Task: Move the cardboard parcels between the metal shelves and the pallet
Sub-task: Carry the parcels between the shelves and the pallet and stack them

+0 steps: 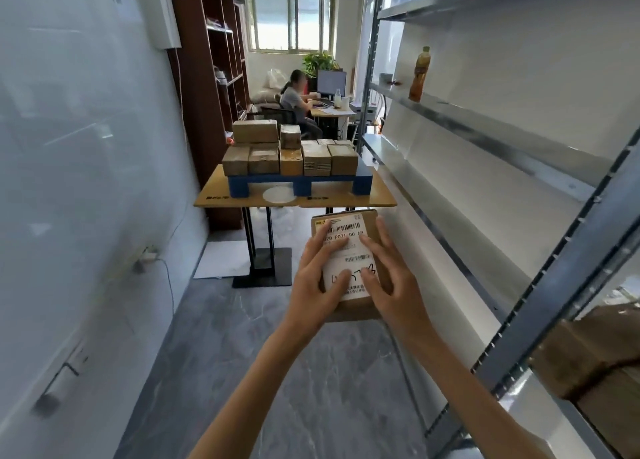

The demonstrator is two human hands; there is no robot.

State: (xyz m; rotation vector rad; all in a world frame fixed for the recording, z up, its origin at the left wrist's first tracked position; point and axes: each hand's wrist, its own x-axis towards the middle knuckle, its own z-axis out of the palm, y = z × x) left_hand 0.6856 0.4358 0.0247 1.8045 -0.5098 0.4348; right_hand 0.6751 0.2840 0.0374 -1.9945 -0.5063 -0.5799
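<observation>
I carry one cardboard parcel (349, 251) with a white shipping label in front of me, above the floor. My left hand (318, 278) grips its left side, thumb on the label. My right hand (391, 275) grips its right side, fingers spread over the top. Ahead, a blue pallet (362, 178) sits on a small wooden table (381, 199) and bears several stacked cardboard parcels (291, 154). The metal shelves (485, 140) run along my right. Another brown parcel (588, 351) lies on a lower shelf at the near right.
A drink bottle (419, 74) stands on a shelf board. A white wall (86, 181) closes the left side, with a dark wooden bookcase (214, 78) behind the table. A person (294, 102) sits at a desk in the back. Grey floor (242, 337) lies between me and the table.
</observation>
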